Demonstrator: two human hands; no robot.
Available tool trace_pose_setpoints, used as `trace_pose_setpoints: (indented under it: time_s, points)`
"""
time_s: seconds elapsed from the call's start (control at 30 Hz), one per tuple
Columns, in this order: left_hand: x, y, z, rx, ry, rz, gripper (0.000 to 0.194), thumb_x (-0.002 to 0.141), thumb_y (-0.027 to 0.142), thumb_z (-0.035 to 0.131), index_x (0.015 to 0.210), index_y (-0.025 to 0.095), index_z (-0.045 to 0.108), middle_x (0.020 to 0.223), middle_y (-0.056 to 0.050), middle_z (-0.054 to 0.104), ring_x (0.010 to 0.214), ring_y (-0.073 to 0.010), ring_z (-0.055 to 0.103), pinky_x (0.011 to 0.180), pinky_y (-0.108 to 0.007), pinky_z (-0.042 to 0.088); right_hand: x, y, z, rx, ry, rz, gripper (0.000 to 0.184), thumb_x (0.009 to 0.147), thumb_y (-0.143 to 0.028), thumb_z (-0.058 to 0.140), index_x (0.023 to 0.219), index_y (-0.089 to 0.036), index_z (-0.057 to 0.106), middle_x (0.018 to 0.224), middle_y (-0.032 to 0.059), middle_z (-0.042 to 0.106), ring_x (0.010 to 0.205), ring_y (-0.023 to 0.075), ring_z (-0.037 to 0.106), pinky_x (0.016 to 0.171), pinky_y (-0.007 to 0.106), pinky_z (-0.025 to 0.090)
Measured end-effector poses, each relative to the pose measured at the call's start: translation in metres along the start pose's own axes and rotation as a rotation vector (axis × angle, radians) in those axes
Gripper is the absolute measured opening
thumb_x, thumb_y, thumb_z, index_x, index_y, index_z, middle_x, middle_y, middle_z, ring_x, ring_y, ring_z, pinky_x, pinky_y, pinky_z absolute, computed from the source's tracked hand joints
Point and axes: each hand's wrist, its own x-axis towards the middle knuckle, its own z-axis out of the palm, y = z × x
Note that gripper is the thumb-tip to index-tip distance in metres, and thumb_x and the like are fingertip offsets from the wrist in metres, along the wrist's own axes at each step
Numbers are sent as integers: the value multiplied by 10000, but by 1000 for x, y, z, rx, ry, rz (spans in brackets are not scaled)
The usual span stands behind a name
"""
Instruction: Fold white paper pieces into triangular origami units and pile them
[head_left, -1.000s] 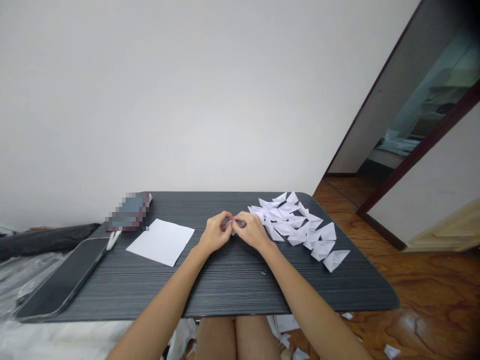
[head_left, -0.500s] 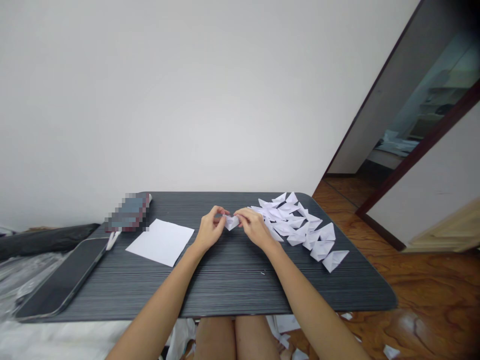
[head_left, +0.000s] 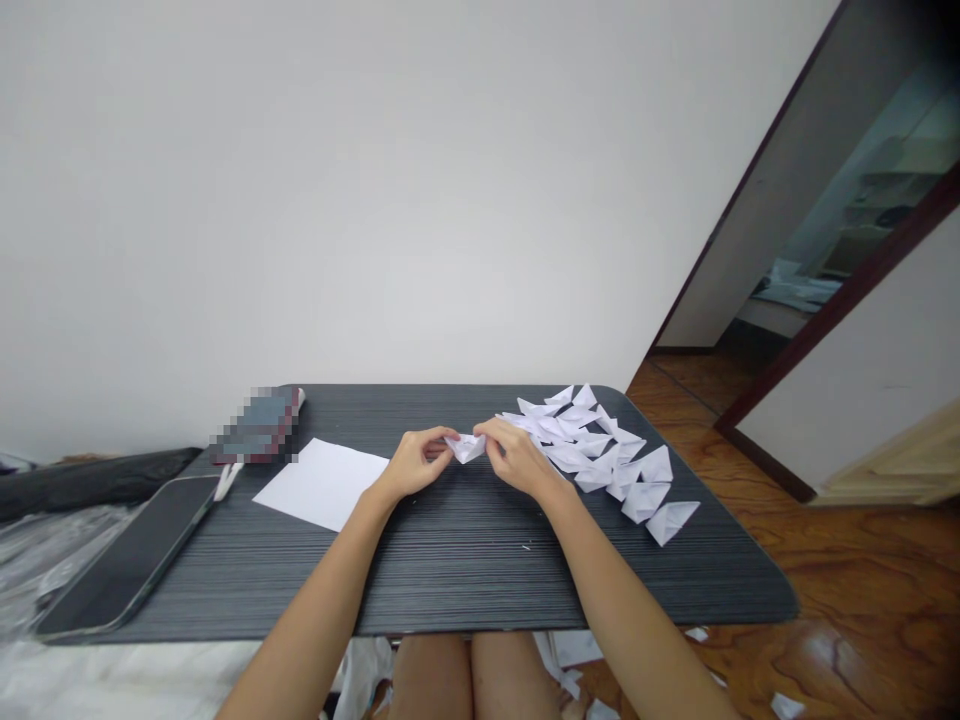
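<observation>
Left hand and right hand, nearly closed, pinch opposite ends of a folded paper (apparently being shaped); light tension seems needed next.

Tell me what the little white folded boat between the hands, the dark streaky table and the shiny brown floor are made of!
Small white folded boat: matte paper, likely, from its crisp creases and thin edges.
Dark round-cornered table: maybe satin laminate or wood; it has fine, even streaks.
Shiny brown floor: wood or wood-look covering; swirly grain and reflection fit both.
</observation>
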Motion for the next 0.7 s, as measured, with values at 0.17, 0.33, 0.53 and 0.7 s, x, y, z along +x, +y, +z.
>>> trace_pose_setpoints:
  time_s: [0.17,0.33,0.53,0.7]
  points:
    - [-1,1,0,120,17,89,210,733,223,499,893,135,602,899,-74,639,794,-168,619,763,-295,499,-6,-9,-5,-49,-124,38,327,739,-89,447,1046,-200,467,887,39,529,782,146,521,739,276,411]
    - [-1,2,0,300,-10,175,221,765,200,453,926,157,598,942,-76,623,831,-160,596,740,-269,497,-5,-12,-4,-85,-170,70,249,764,-228,534,1008,-210,486,921,43,521,821,160,532,745,286,416]
    - [0,-3,-1,426,-77,254,239,783,169,425,961,156,584,968,-78,615,878,-158,579,795,-280,467,-4,-5,1,-90,-175,41,238,796,-202,496,1033,-202,511,977,52,519,887,159,532,787,283,416]
    - [0,-8,0,492,-137,329,223,782,167,449,936,152,610,997,-76,610,916,-161,565,840,-283,434,-6,-1,5,-111,-222,22,194,835,-184,419,931,-182,588,990,57,512,839,135,547,762,256,430]
